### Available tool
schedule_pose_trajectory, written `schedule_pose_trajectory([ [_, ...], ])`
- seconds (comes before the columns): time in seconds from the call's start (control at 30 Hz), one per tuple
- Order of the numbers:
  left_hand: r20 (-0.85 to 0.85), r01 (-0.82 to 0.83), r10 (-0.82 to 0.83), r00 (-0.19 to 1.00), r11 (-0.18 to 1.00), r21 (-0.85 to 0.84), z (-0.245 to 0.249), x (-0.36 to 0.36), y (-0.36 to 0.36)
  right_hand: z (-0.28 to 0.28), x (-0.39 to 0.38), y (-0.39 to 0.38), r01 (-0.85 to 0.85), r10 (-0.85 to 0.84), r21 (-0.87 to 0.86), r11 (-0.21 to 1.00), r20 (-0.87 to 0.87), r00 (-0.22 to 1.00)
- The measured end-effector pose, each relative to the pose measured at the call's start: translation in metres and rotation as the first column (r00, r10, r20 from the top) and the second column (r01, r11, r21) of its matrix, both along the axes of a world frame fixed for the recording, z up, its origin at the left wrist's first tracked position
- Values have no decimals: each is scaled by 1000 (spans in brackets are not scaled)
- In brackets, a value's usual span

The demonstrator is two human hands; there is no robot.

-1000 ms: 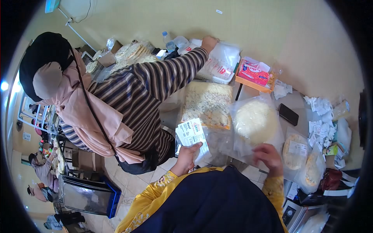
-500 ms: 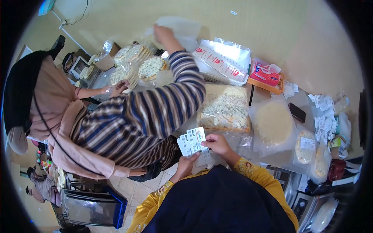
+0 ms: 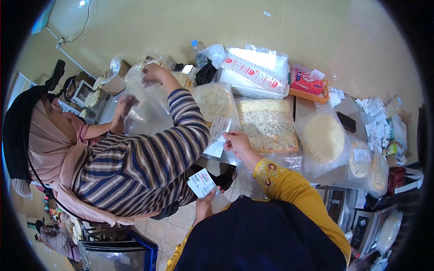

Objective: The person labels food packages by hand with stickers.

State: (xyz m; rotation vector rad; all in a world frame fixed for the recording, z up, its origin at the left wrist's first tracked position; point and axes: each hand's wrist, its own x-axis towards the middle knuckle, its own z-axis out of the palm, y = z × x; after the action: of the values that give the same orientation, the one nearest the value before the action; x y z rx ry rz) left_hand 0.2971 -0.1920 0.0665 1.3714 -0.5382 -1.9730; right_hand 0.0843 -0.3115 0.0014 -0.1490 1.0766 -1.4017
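My left hand (image 3: pixel 205 206), low in front of me, is closed on a small stack of printed label cards (image 3: pixel 200 182) with "Beef" on the top one. My right hand (image 3: pixel 238 143) reaches forward and pinches a single printed label (image 3: pixel 219 131) by its right edge. That label overlaps the lower edge of a bagged round pizza (image 3: pixel 212 101) on the table. Just right of it lies a large rectangular bagged pizza (image 3: pixel 266 122) with a pale, speckled topping.
At my left a co-worker in a striped top (image 3: pixel 153 144) holds up a clear plastic bag (image 3: pixel 147 101). A white basket of printed wrappers (image 3: pixel 255 74), an orange tissue box (image 3: pixel 308 88), a phone (image 3: pixel 346 122) and another bagged round base (image 3: pixel 323 137) are on the table.
My hands have separated; the right has carried one label forward and left while the left keeps the stack lower down. A bagged pizza now lies beside the rectangular one. The co-worker's raised arm came down.
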Motion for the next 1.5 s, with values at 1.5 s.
schedule_pose_trajectory([
  [1.5, 992, 974, 117, -40, 225, 13, 34, -64, -176, 20, -2, -105, 300, -301, -152, 942, 20, 954],
])
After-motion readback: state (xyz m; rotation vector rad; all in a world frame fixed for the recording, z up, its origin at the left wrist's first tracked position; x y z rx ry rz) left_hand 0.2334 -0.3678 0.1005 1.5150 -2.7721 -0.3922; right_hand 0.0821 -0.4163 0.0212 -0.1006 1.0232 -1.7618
